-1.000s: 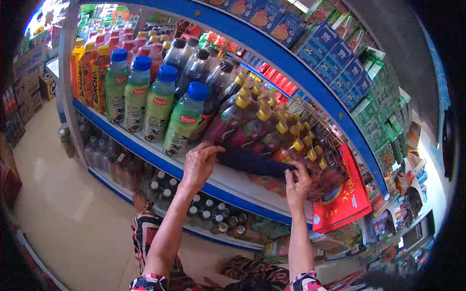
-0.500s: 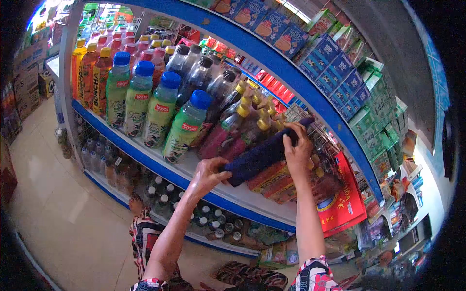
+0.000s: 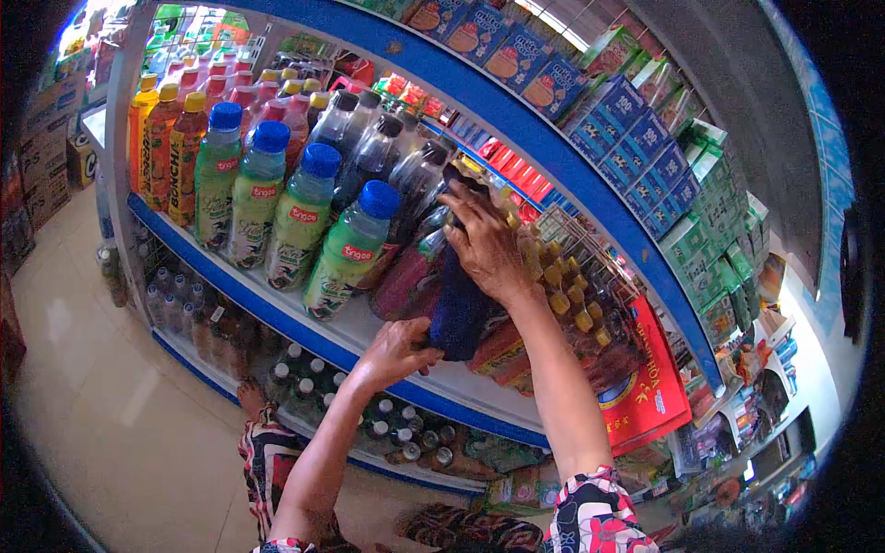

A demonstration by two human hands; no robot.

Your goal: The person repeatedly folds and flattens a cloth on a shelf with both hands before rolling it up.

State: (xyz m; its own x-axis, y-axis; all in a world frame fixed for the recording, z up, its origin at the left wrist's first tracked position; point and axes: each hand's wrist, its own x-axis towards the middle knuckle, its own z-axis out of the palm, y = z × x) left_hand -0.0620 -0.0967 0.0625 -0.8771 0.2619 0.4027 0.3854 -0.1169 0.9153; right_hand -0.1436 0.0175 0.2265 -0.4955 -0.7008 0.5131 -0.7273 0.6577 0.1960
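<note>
A dark blue folded cloth (image 3: 458, 309) stands nearly upright against the bottles on the middle shelf. My left hand (image 3: 398, 350) grips its lower end near the shelf's front edge. My right hand (image 3: 484, 241) holds its upper end, pressed over the tops of the yellow-capped red drink bottles (image 3: 562, 300). Just left of the cloth stand green bottles with blue caps (image 3: 346, 253) and dark bottles with black caps (image 3: 415, 175).
The white shelf with a blue front edge (image 3: 277, 318) carries rows of drinks. Small bottles (image 3: 304, 373) fill the shelf below. Blue boxes (image 3: 636, 120) and green cartons (image 3: 728, 230) line the shelf above. A red bag (image 3: 650, 373) hangs at right. Tiled floor (image 3: 111, 405) lies at left.
The cloth has swung from lying flat along the shelf to nearly upright. My right hand rose and moved left over the bottle tops; my left hand stayed on the lower end.
</note>
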